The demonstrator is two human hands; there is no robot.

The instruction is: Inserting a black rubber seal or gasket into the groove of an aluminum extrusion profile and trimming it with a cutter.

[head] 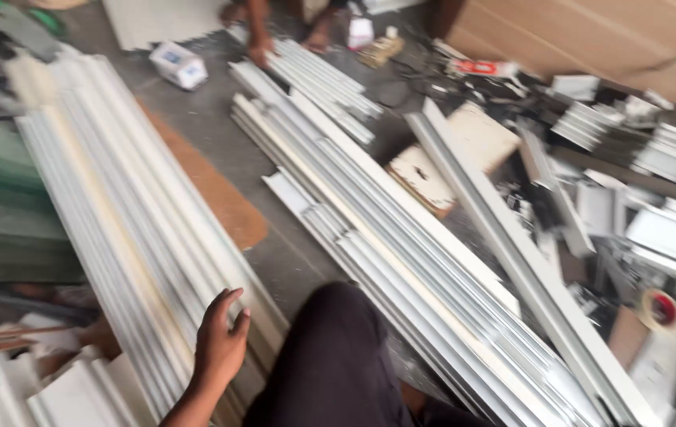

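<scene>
My left hand point(220, 340) rests palm-down, fingers spread, on the near end of a stack of long white profile strips point(116, 213) that runs away to the upper left. My dark-trousered knee point(338, 348) is just right of the hand. My right hand is out of sight. A second bundle of long white and silver profiles point(401, 253) lies diagonally to the right of my knee. At the top, another person's hand point(259, 49) presses on a shorter bundle of profiles point(330, 83).
A brown board piece point(219, 194) lies on the grey floor between the stacks. A small white box point(180, 65) sits at the top. Short profile offcuts, a square board point(448, 158) and a tape roll point(660, 308) clutter the right. Cardboard point(591, 35) leans top right.
</scene>
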